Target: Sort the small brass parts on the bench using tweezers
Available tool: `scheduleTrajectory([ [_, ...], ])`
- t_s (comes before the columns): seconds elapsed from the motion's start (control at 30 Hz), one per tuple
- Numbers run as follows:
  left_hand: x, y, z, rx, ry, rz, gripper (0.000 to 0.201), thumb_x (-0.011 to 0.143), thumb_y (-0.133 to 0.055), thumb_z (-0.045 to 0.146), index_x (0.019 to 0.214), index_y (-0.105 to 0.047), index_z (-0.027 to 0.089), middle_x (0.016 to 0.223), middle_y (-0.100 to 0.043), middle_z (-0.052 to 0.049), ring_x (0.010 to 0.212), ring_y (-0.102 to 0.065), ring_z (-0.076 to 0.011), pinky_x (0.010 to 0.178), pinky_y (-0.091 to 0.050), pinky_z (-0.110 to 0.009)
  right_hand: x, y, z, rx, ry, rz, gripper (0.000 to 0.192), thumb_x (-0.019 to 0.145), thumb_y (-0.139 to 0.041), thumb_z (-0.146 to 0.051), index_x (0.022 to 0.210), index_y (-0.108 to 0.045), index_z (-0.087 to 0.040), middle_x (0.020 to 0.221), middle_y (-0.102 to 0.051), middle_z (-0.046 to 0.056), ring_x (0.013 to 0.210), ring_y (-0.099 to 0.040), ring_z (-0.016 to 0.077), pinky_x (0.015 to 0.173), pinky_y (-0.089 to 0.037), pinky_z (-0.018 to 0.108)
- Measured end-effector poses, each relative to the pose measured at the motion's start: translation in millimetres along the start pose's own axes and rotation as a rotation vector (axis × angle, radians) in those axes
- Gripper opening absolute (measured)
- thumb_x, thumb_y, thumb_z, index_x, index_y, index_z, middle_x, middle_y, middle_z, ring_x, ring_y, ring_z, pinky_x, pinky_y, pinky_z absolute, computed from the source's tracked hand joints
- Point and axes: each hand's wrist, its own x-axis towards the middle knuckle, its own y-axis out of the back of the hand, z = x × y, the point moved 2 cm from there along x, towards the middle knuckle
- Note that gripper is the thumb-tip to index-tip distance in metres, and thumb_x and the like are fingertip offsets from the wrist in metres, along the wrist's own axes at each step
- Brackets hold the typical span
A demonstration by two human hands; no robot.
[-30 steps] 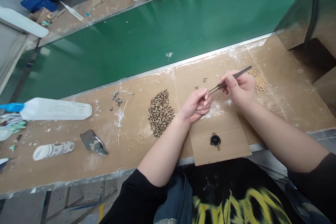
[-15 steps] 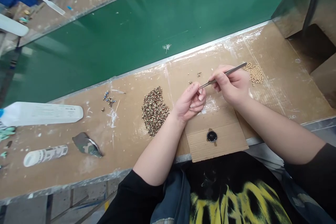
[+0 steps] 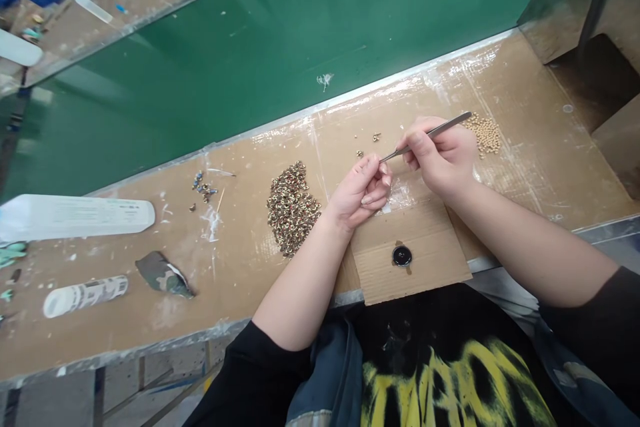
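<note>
My right hand point(image 3: 443, 153) is closed around a pair of metal tweezers point(image 3: 445, 127), held like a pen. Their tip meets the fingertips of my left hand point(image 3: 365, 192), which pinches something too small to make out. Left of that hand lies a pile of small brass-coloured metal pieces point(image 3: 293, 210). Beyond my fingers are a couple of loose metal pieces point(image 3: 376, 137). Small tan beads point(image 3: 485, 135) are heaped behind my right hand. Below both hands, a round black dish point(image 3: 402, 255) of dark liquid sits on a cardboard sheet point(image 3: 425, 280).
A white bottle point(image 3: 80, 217) lies on its side at the left, above a smaller white tube point(image 3: 85, 295) and a camouflage cloth piece point(image 3: 165, 273). Small blue-and-metal bits point(image 3: 204, 188) lie nearby. A green belt surface point(image 3: 280, 47) runs behind the table; a metal housing point(image 3: 560, 13) stands at right.
The view has shifted slightly. Both hands stay together with the tweezers tip at the left fingertips; otherwise hardly anything differs.
</note>
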Motion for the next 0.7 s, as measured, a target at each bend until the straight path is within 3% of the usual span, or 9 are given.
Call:
scheduleTrajectory([
  [0.17, 1, 0.8, 1, 0.018, 0.013, -0.017, 0.035, 0.107, -0.061, 0.034, 0.078, -0.062, 0.015, 0.065, -0.062, 0.003, 0.034, -0.025, 0.0013, 0.034, -0.016, -0.011, 1, -2, 2, 0.068, -0.104, 0.037, 0.058, 0.097, -0.062, -0.074, 0.074, -0.071, -0.021, 0.06, -0.056, -0.001, 0.053, -0.056, 0.011, 0.05, -0.046, 0.026],
  [0.37, 5, 1.6, -3, 0.136, 0.049, -0.102, 0.049, 0.104, -0.055, 0.058, 0.089, -0.069, 0.014, 0.071, -0.069, -0.004, 0.034, -0.03, -0.0014, 0.033, -0.016, -0.016, 2, 2, 8, 0.119, -0.151, 0.134, 0.054, 0.096, -0.066, -0.072, 0.07, -0.068, -0.024, 0.054, -0.056, -0.001, 0.042, -0.047, 0.0102, 0.039, -0.035, 0.028],
  [0.47, 6, -0.4, -3, 0.332, -0.081, -0.102, 0.052, 0.099, -0.056, 0.065, 0.089, -0.069, 0.015, 0.074, -0.07, -0.005, 0.038, -0.036, -0.0047, 0.035, -0.02, -0.02, 4, 7, 19, 0.187, -0.157, 0.21, 0.051, 0.096, -0.069, -0.069, 0.07, -0.068, -0.025, 0.052, -0.056, -0.001, 0.04, -0.045, 0.0111, 0.038, -0.031, 0.029],
  [0.57, -2, -3.0, 10, 0.706, -0.328, 0.039, 0.047, 0.097, -0.06, 0.063, 0.088, -0.069, 0.017, 0.079, -0.071, -0.005, 0.049, -0.046, -0.0079, 0.045, -0.031, -0.021, 9, 12, 30, 0.262, -0.163, 0.283, 0.049, 0.094, -0.073, -0.067, 0.071, -0.068, -0.024, 0.051, -0.054, -0.002, 0.04, -0.044, 0.0104, 0.038, -0.029, 0.028],
  [0.63, -16, -4.9, 28, 1.083, -0.474, 0.22, 0.041, 0.099, -0.061, 0.056, 0.089, -0.071, 0.018, 0.087, -0.073, -0.007, 0.064, -0.057, -0.0122, 0.059, -0.042, -0.024, 11, 14, 30, 0.286, -0.174, 0.334, 0.051, 0.091, -0.075, -0.068, 0.07, -0.068, -0.022, 0.051, -0.055, -0.003, 0.04, -0.044, 0.0098, 0.038, -0.029, 0.025],
  [0.7, -34, -3.8, 50, 1.505, -0.537, 0.464, 0.032, 0.1, -0.062, 0.048, 0.091, -0.073, 0.02, 0.096, -0.075, -0.01, 0.085, -0.065, -0.0195, 0.074, -0.046, -0.028, 9, 15, 23, 0.273, -0.186, 0.368, 0.055, 0.086, -0.075, -0.073, 0.068, -0.066, -0.021, 0.05, -0.056, -0.003, 0.04, -0.044, 0.0095, 0.038, -0.03, 0.023],
])
